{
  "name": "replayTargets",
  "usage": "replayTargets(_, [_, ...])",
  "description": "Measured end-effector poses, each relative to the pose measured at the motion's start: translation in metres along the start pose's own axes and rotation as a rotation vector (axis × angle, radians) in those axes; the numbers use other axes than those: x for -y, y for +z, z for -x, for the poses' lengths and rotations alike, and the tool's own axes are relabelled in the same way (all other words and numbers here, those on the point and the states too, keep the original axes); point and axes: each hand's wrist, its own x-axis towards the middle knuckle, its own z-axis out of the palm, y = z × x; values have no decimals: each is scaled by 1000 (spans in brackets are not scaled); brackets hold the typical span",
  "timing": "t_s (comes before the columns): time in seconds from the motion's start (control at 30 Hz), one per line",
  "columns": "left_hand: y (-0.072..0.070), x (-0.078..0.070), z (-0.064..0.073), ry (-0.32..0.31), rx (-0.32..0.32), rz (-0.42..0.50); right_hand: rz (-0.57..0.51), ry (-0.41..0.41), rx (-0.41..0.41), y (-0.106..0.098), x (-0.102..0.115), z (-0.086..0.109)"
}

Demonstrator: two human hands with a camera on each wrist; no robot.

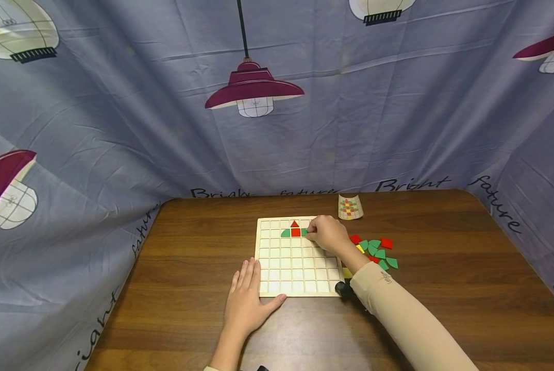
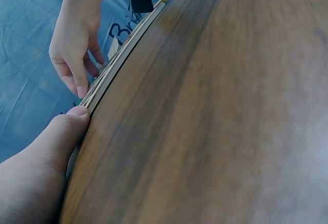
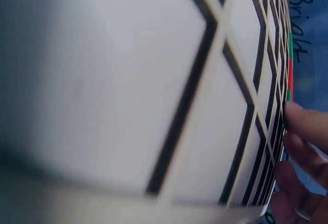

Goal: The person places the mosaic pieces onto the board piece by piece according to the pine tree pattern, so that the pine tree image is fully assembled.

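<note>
A wooden grid board [image 1: 286, 268] with square cells lies flat on the table. Near its far edge sit a red triangle [image 1: 295, 224], a red square [image 1: 296, 232] below it and a green rounded piece [image 1: 285, 233] to the square's left. My right hand [image 1: 328, 234] has its fingertips on another green piece [image 1: 304, 232], right of the red square and partly hidden by the fingers. Straight fingers of my left hand [image 1: 246, 304] lie along the board's left edge. The left thumb [image 2: 78, 112] rests at the front edge.
Right of the board lie several loose pieces, among them a red one [image 1: 386, 243], a green one [image 1: 391, 263] and a yellow one [image 1: 347, 273]. A small card with a coloured pattern [image 1: 356, 214] stands behind them. A printed curtain [image 1: 277, 154] surrounds the wooden table [image 1: 188, 268].
</note>
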Motion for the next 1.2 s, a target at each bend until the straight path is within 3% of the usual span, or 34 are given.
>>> replayTargets(0.2, [1, 0, 0, 3, -6, -2, -6, -12, -1, -12, -6, 8])
replayTargets(0.5, [0, 1, 0, 3, -12, -12, -53, -12, -87, -38, -24, 21])
replayTargets(0.87, [2, 1, -1, 8, -5, -15, -60, 48, -179, -64, -80, 44])
replayTargets(1.03, [0, 1, -1, 11, -10, -10, -57, 89, -130, -69, -108, 57])
replayTargets(1.2, [0, 1, 0, 15, -11, -13, -21, 57, -33, -68, -123, 67])
